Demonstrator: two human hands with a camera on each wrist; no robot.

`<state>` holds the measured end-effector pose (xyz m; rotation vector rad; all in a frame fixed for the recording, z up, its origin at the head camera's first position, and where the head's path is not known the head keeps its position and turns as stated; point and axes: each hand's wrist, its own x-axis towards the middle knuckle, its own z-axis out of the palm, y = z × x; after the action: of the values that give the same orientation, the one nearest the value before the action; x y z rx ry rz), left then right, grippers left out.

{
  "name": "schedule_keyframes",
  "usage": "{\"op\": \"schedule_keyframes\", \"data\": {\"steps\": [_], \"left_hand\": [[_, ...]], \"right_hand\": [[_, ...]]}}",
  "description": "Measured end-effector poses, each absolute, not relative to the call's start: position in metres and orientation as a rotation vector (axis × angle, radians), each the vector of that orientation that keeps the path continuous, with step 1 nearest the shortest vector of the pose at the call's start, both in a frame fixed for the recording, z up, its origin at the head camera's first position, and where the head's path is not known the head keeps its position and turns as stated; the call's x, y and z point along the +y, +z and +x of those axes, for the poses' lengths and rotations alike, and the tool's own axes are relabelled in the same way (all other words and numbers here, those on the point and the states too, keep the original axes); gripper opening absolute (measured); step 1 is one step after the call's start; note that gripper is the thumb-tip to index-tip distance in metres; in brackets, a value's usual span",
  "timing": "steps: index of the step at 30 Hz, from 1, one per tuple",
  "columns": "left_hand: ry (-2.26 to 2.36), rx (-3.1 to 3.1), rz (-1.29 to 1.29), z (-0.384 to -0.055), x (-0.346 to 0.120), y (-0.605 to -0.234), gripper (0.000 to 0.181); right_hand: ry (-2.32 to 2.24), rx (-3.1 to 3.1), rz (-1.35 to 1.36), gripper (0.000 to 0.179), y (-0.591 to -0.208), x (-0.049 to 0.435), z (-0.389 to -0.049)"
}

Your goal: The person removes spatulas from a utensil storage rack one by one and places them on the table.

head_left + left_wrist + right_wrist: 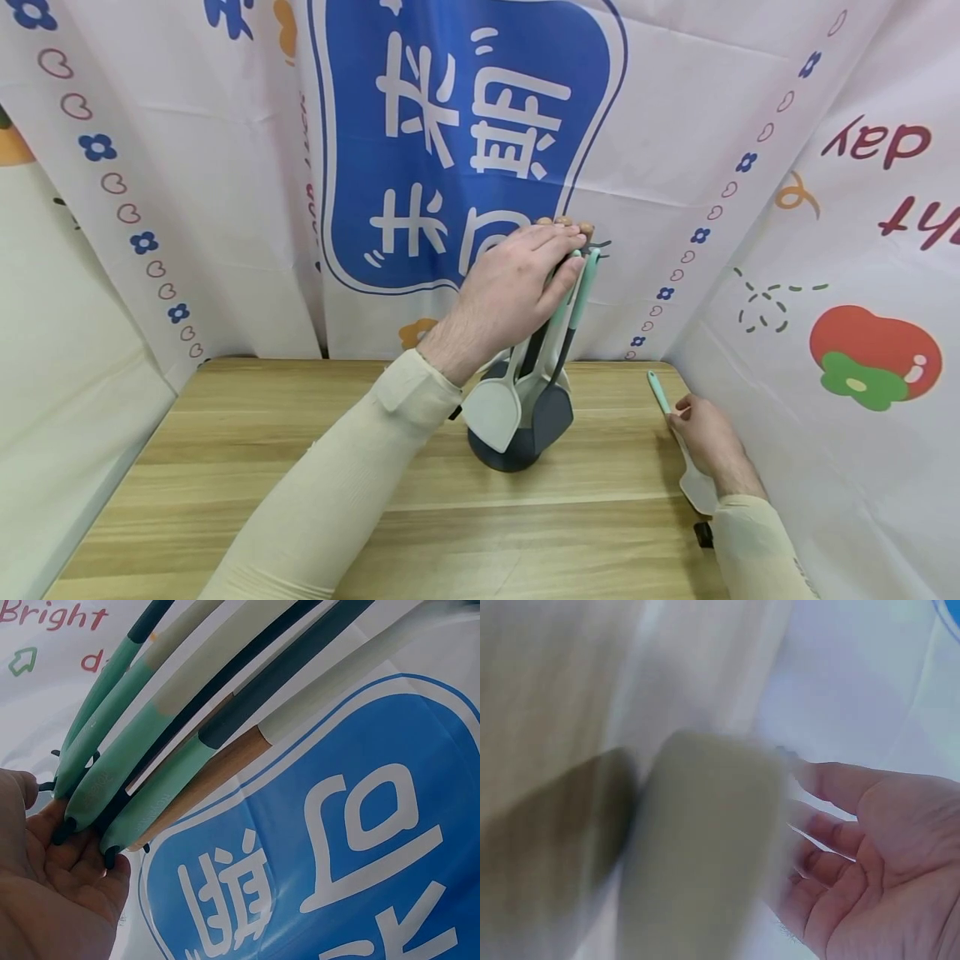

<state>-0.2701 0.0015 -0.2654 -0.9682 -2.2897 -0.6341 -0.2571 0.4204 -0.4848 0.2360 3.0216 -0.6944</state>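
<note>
A rotating-style utensil rack with a dark round base point(504, 454) stands mid-table, hung with several utensils. Among them are a pale turner point(492, 412) and a dark-headed turner point(553, 417). My left hand point(517, 279) grips the top of the rack, thumb on the near side. In the left wrist view, its fingers point(79, 889) curl at the hooks beside mint-green handles point(124, 757). At the table's right side, my right hand point(708, 437) pinches a spatula point(699, 492) with a mint handle end. The spatula's pale blade point(705, 840) is blurred in the right wrist view, above its shadow.
The wooden table point(337, 467) meets a printed cloth backdrop point(690, 108) at the back and sides. Wooden handle ends point(587, 227) stick up behind the left fingers. A small black item point(703, 534) shows by the right wrist.
</note>
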Motion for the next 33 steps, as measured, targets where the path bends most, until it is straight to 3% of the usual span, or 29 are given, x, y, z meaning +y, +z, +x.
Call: {"op": "schedule_keyframes", "data": {"steps": [18,33], "left_hand": [[-0.638,-2.285,-0.968,-0.27,0.002,-0.266,0.047],[-0.638,-2.275,-0.975,-0.271,0.003,-0.266,0.048]], "right_hand": [[-0.783,3.255,0.076,0.042,-0.431,0.351,-0.25],[-0.955,3.499,-0.081,0.031,-0.396,0.298,-0.232]]}}
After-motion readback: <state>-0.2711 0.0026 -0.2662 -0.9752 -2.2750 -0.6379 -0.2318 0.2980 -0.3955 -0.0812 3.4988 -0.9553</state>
